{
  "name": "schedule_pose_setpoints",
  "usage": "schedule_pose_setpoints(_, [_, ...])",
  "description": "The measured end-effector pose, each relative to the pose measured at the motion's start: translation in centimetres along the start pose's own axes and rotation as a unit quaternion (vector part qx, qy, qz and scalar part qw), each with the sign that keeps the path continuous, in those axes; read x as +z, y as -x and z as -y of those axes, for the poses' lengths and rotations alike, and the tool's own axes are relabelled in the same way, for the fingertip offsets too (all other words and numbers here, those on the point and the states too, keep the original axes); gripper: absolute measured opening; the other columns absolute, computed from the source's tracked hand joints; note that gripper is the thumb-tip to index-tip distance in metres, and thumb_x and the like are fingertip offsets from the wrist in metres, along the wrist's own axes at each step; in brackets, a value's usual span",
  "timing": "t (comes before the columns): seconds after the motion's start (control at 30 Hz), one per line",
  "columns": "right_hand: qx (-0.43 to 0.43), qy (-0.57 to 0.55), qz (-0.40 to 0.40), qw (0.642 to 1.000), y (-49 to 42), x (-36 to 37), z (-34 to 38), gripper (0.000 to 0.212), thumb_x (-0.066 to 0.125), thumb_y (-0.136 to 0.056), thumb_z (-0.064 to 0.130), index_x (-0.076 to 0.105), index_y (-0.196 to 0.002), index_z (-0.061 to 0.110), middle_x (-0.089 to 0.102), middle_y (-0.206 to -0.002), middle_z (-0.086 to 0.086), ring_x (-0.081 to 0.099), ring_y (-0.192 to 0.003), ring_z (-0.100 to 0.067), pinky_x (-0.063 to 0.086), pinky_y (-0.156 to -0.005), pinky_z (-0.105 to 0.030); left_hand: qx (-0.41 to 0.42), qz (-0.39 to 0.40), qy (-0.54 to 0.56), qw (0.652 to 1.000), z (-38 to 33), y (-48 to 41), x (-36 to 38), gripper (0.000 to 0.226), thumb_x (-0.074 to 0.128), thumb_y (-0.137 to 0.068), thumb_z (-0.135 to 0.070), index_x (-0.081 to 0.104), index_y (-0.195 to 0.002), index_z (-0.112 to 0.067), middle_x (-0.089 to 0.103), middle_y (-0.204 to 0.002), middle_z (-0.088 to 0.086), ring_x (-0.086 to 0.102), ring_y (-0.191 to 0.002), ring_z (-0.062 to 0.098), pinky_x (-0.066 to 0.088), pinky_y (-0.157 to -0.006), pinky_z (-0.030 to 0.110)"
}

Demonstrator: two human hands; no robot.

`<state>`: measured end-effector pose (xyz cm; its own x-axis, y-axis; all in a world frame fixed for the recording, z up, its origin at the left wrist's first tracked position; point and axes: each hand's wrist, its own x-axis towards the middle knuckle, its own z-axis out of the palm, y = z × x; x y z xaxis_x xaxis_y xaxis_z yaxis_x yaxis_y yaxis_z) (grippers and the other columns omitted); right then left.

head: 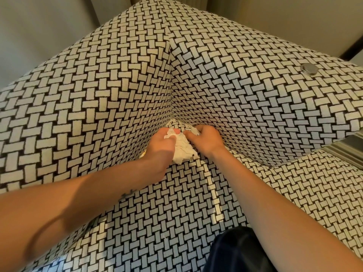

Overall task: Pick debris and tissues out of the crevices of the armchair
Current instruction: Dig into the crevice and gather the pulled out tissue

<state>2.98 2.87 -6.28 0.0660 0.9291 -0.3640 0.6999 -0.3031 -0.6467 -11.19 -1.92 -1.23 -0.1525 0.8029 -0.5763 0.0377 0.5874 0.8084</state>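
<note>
White crumpled tissue (182,152) sat gripped in the left hand (160,148), the right hand (207,141) pinching its upper edge at the armchair's (117,91) back corner crevice. It looked mostly freed; more might remain wedged behind.

Warm, soft light tints the armchair (94,99) yellow on the left, while its right panel reads cooler and bluish. Faint shadows sit in the corner crease and along the left forearm (64,209). The wide lens bows the edges; focus is sharp.
</note>
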Motion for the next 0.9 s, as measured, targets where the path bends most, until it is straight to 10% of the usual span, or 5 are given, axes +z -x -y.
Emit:
schedule_pose_setpoints(0.37, [0.062, 0.079, -0.017, 0.995, -2.6, 1.6, 1.2, 0.059, 0.040, -0.092, 0.075, 0.058, -0.072, 0.023, 0.065, -0.079, 0.004, 0.064, -0.083, -0.022, 0.039, -0.073, -0.034, 0.008, 0.022, -0.011, 1.000, 0.1, 0.3, -0.1, 0.038, 0.045, -0.106, -0.012, 0.055, -0.142, -0.018, 0.067, -0.132, 0.009, 0.066, -0.117, 0.029, 0.056, -0.099, 0.045])
schedule_pose_setpoints(0.5, [0.054, 0.067, -0.029, 0.996, -3.1, 2.0, 0.5, 0.048, 0.039, -0.096, 0.069, 0.072, -0.088, 0.035, 0.068, -0.077, 0.009, 0.066, -0.081, -0.018, 0.043, -0.068, -0.029, 0.015, 0.023, -0.012, 1.000, 0.1, 0.5, -0.2, 0.029, 0.043, -0.107, -0.007, 0.067, -0.111, -0.023, 0.073, -0.111, 0.010, 0.071, -0.104, 0.032, 0.059, -0.082, 0.042])
schedule_pose_setpoints(0.7, [0.027, 0.040, -0.073, 0.996, -2.7, 2.3, 0.1, 0.041, 0.042, -0.099, 0.061, 0.072, -0.081, 0.040, 0.061, -0.062, 0.011, 0.059, -0.065, -0.014, 0.035, -0.057, -0.025, 0.019, 0.022, -0.020, 0.999, 0.1, 0.6, -0.3, 0.028, 0.043, -0.107, -0.010, 0.067, -0.114, -0.023, 0.072, -0.113, 0.011, 0.070, -0.105, 0.033, 0.059, -0.084, 0.045])
schedule_pose_setpoints(0.9, [0.000, -0.057, -0.055, 0.997, -1.8, 1.7, -0.6, 0.030, 0.049, -0.092, 0.062, 0.071, -0.111, 0.052, 0.075, -0.098, 0.021, 0.067, -0.095, -0.012, 0.043, -0.087, -0.031, 0.015, 0.030, -0.010, 0.999, 0.0, 0.6, -0.3, 0.029, 0.043, -0.107, -0.008, 0.067, -0.114, -0.022, 0.073, -0.110, 0.008, 0.071, -0.099, 0.026, 0.060, -0.085, 0.041])
